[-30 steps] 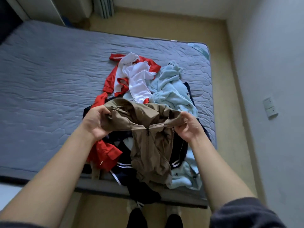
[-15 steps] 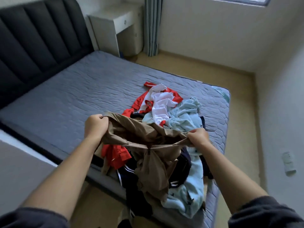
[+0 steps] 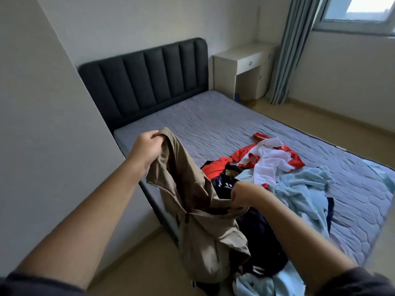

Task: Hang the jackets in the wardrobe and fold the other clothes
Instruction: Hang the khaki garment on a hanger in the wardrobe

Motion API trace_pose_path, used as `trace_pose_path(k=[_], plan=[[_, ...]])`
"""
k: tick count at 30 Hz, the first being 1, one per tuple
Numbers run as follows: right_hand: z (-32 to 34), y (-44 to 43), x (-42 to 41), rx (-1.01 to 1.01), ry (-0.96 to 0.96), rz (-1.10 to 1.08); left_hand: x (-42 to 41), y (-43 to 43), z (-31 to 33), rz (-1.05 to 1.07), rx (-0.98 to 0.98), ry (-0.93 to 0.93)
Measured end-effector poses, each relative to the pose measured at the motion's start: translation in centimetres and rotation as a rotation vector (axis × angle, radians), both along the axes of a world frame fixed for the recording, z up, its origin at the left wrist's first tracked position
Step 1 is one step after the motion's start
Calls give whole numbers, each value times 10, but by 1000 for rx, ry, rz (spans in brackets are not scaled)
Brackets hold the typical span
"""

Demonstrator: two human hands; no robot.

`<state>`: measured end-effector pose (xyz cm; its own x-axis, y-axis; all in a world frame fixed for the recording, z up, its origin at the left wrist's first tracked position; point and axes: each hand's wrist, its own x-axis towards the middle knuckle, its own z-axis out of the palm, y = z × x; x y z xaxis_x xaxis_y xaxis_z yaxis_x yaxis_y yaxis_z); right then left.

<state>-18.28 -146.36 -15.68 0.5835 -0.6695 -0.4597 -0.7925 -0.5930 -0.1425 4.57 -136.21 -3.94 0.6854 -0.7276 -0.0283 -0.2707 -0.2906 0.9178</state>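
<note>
The fingers [image 3: 154, 135] of the left hand [image 3: 147, 152] are curled tight on one end of the tan jacket's [image 3: 203, 227] upper edge. The right hand [image 3: 244, 195] pinches the other end lower down, just above the pile. The edge slants between them, left end higher and further out. The jacket's long axis drops from the hands past the side of the bed [image 3: 213, 124], with its hem near the floor. It looks thin, smooth and limp, with a zip [image 3: 187, 218] down the front. Behind it on the quilted grey mattress lie a dark navy garment [image 3: 263, 242], a fluffy pale blue one [image 3: 299, 189] and a red and white one [image 3: 271, 161]. I see no wardrobe for certain. The raised left hand seems best placed to lead the carry.
</note>
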Motion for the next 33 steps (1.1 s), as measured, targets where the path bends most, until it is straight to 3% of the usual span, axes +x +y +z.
trace_pose_path(k=[2, 5, 7, 10, 13, 15, 16, 17, 20, 22, 25, 27, 31, 33], plan=[[-4, 16, 29, -39, -126, 40, 0, 16, 9, 36, -10, 62], [-1, 63, 84, 168, -568, -18, 4, 42, 20, 105, -2, 116], [1, 94, 117, 257, -757, -58, 9, 64, 29, 146, -8, 139], [19, 109, 143, 473, -828, -35, 31, 108, 50, 251, -4, 128], [64, 92, 146, 861, -870, 75, 60, 163, 72, 324, -5, 136], [102, 78, 151, 1102, -994, 39, 71, 198, 86, 298, 39, 180], [119, 73, 160, 1117, -1062, 2, 74, 212, 92, 275, 59, 217], [134, 72, 171, 956, -1080, -8, 75, 225, 98, 251, 76, 258], [150, 88, 217, 210, -894, 130, 74, 253, 110, 229, 41, 339], [143, 115, 238, 78, -783, 188, 73, 269, 115, 245, -16, 368], [123, 167, 242, 104, -914, 189, 76, 296, 119, 301, -54, 379], [105, 207, 234, 270, -987, 168, 78, 319, 120, 356, -56, 370], [66, 298, 221, 593, -733, 385, 79, 369, 121, 422, -110, 375], [48, 340, 224, 603, -606, 511, 78, 398, 120, 460, -152, 385]])
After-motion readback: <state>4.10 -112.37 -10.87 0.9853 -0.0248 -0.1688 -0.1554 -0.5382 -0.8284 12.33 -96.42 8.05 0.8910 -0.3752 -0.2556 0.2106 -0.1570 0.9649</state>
